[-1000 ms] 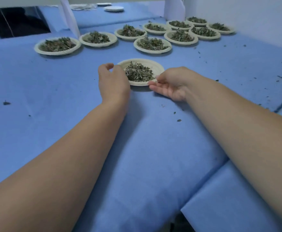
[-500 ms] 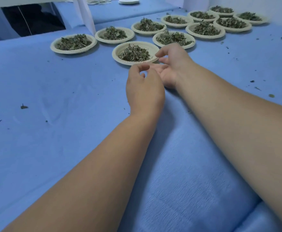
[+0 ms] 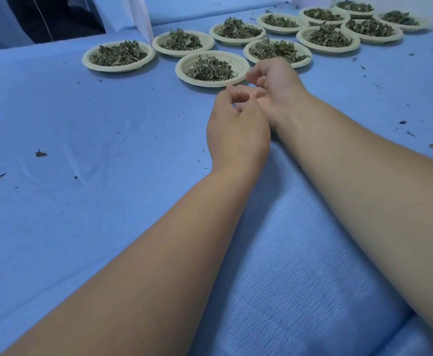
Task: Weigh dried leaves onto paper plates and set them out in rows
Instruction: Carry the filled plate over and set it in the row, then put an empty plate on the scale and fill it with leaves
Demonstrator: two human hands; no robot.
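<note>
The nearest paper plate [image 3: 184,73] holds a heap of dried leaves [image 3: 210,69] and stands at the left end of the nearer row of filled plates [image 3: 297,61]. Behind it runs a farther row of filled plates [image 3: 156,43]. My left hand [image 3: 236,129] hovers just short of the nearest plate, its fingers loosely curled and holding nothing. My right hand [image 3: 274,86] lies beside it, palm turned inward and fingers relaxed. Its fingertips are close to the plate's right rim; I cannot tell whether they touch it.
A blue cloth [image 3: 81,227] covers the table, dotted with leaf crumbs [image 3: 40,153]. A white post [image 3: 143,19] rises behind the farther row, with a dark gap [image 3: 56,19] to its left. A seam in the cloth [image 3: 416,317] runs at the lower right.
The nearest plate has moved away from me into line with the nearer row. Both hands have let go of it and drawn back together in front of it.
</note>
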